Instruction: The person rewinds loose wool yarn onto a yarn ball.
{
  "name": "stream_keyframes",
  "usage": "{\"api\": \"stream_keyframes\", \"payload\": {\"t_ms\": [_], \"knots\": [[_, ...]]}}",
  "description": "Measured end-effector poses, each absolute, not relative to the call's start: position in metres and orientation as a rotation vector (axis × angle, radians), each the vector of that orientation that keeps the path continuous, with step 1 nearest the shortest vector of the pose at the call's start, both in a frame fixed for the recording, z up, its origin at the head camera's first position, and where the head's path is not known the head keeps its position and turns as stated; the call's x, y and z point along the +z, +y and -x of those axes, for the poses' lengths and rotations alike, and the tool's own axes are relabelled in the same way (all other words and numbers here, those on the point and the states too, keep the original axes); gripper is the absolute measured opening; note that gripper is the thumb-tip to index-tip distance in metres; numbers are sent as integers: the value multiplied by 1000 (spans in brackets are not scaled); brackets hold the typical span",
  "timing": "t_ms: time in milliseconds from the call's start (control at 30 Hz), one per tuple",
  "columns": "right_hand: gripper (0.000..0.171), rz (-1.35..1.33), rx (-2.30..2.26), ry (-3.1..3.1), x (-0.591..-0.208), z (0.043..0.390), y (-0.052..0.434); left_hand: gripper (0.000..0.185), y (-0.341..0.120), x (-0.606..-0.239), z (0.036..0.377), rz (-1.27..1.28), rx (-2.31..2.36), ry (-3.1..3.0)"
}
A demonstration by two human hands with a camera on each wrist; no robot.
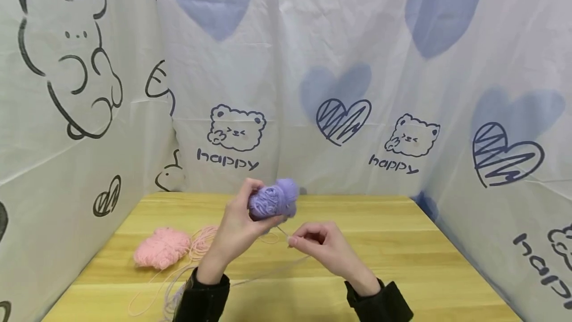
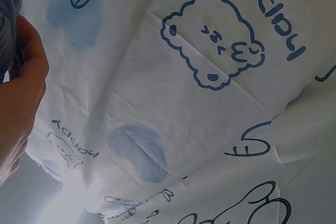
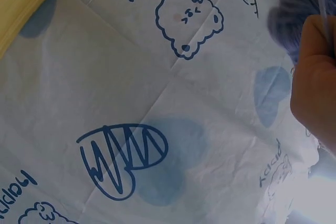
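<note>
A purple yarn ball (image 1: 273, 199) is held up over the wooden table (image 1: 402, 242), gripped by my left hand (image 1: 239, 222) with thumb and fingers curled round it. Just to its right and lower, my right hand (image 1: 313, 240) pinches a thin purple strand (image 1: 282, 232) that runs from the ball. The strand trails on down to the table toward the left. In the left wrist view only my left hand (image 2: 18, 103) and a grey-purple bit of yarn (image 2: 8, 3) show at the left edge. The right wrist view shows my right hand (image 3: 315, 82) with the blurred ball (image 3: 291, 19) behind it.
A pink yarn clump (image 1: 162, 247) lies on the table at the left, with loose pink and purple strands (image 1: 170, 292) spilling toward the front edge. White printed cloth (image 1: 357, 88) walls the table on three sides.
</note>
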State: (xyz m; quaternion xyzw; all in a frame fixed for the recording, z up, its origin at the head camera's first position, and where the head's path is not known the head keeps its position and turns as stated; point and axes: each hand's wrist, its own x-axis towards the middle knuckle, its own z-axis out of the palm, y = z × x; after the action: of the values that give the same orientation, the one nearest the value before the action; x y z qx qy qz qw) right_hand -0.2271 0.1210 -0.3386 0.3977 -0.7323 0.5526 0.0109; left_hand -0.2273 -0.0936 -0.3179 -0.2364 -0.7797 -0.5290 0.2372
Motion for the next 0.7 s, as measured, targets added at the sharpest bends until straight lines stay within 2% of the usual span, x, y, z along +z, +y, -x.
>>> {"api": "stream_keyframes", "payload": {"t_ms": [333, 533, 700], "knots": [[7, -1119, 1658, -2192, -327, 229, 135, 56, -93, -319, 226, 992, -1172, -2373], [5, -1100, 1661, -2110, -326, 230, 139, 53, -97, -319, 226, 1308, -1287, -2370], [7, -1051, 1730, -2053, -331, 234, 136, 53, -100, -321, 229, 1512, -1562, -2218]]}}
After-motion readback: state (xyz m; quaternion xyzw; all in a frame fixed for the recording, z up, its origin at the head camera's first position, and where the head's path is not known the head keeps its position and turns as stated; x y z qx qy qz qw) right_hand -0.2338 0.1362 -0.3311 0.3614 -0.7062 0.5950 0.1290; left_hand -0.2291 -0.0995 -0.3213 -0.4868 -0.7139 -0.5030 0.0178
